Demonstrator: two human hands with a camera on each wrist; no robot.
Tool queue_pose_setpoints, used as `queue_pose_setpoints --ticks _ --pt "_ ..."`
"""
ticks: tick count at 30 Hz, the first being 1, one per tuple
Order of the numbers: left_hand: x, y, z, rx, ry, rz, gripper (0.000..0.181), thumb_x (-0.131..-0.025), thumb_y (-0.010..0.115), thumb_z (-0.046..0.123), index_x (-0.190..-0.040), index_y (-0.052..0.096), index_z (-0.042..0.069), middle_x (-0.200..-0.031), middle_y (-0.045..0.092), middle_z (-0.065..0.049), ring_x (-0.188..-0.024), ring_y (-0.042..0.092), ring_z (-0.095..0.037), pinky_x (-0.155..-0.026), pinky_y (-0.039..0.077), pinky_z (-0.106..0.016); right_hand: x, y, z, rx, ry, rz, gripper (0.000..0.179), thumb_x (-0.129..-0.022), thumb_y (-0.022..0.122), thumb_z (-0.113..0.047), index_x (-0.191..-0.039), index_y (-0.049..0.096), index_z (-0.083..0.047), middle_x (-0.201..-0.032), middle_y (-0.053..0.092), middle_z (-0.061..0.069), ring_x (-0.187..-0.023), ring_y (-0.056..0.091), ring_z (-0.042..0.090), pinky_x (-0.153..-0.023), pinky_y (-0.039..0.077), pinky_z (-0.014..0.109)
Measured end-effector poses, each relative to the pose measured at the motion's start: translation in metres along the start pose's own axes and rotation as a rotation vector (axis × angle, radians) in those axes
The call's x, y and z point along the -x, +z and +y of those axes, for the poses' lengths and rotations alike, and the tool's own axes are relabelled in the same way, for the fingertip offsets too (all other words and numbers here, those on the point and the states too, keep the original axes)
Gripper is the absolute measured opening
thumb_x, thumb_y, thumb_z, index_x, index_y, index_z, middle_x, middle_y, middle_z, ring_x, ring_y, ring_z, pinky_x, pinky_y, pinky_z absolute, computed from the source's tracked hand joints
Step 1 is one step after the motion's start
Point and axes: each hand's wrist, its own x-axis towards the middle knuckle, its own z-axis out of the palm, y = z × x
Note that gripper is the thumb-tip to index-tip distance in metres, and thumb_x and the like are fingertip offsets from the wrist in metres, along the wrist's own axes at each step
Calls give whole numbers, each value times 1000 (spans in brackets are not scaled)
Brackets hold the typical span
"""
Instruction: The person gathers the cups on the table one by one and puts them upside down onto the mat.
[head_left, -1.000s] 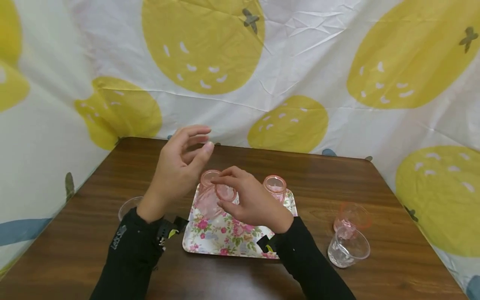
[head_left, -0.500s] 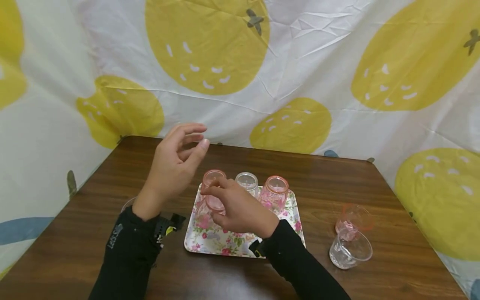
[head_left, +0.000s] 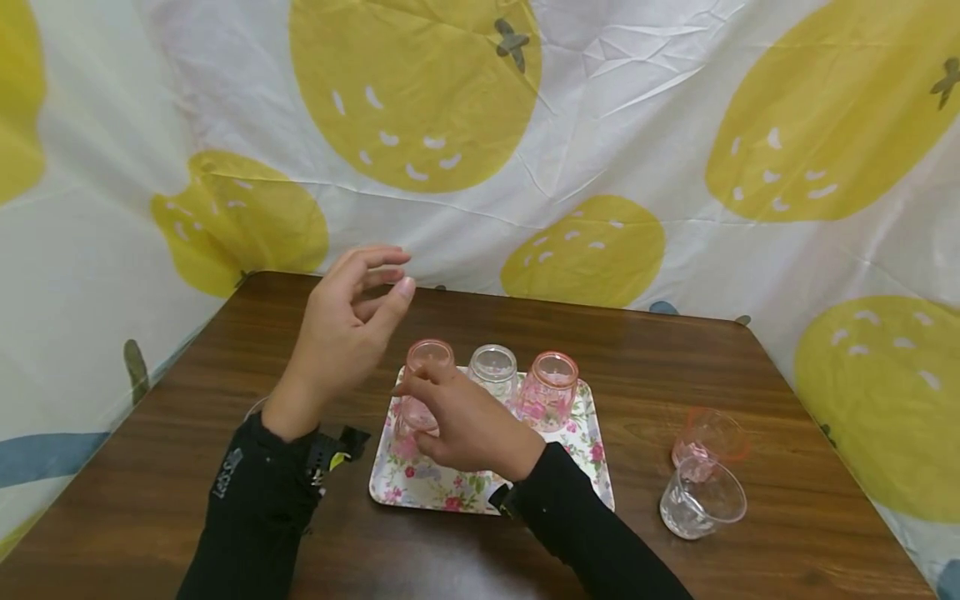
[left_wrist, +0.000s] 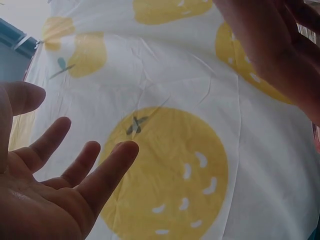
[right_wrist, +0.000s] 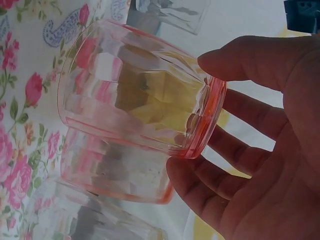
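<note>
Right wrist view: your right hand (right_wrist: 287, 160) pinches the base of a translucent pink, faceted, glass-like tumbler (right_wrist: 145, 95), mouth-down over the white floral tray (head_left: 420, 493). Expect it light, rigid, slippery, likely breakable; grip the base ring. Your left hand (head_left: 337, 337) is relaxed, holding nothing.

A creased white cloth (head_left: 600, 142), printed with big yellow fruits (head_left: 416, 100) bearing short white dashes, hung behind and along both sides of a dark brown wood-grain bench (head_left: 637, 358) with rounded far corners. Blue patches (head_left: 52, 457) marked it too.
</note>
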Motion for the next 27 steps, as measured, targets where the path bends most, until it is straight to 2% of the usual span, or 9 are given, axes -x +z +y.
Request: queue_pose_setpoints --ticks 5,12,22,25,27 --pt "0 -1 0 -9 -1 4 31 -102 60 16 -130 61 4 -133 56 -4 -121 62 -20 -94 56 -21 -1 4 -2 -2 12 -18 52 -82 79 -17 -132 64 -14 -126 56 7 -112 59 19 -94 53 32" --pt "0 -3 0 -14 -4 4 31 -102 60 16 -130 61 5 -133 56 -5 -121 62 -21 -93 56 -22 -2 6 -2 -18 12 -13 54 -81 80 -17 -132 64 -13 -128 56 7 -117 58 20 -98 53 35" --pt "1 -9 0 -23 -24 5 30 -102 60 18 -129 63 6 -132 56 -2 -123 61 -19 -96 55 -22 -1 8 -3 -22 27 -8 51 -87 80 -23 -134 61 -13 -138 54 10 -127 56 24 -104 51 36" --pt "3 -13 0 -58 -25 -16 28 -101 61 17 -127 63 6 -132 56 -3 -123 60 -20 -99 55 -28 0 7 -3 -40 35 -3 51 -88 79 -25 -134 60 -13 -139 53 10 -126 57 23 -104 51 36" --pt "5 -17 -1 -108 -23 -35 27 -101 61 17 -127 64 7 -132 56 -4 -124 59 -21 -102 54 -37 1 5 -2 -58 47 -1 52 -89 79 -26 -135 59 -13 -140 53 10 -126 58 24 -104 51 37"
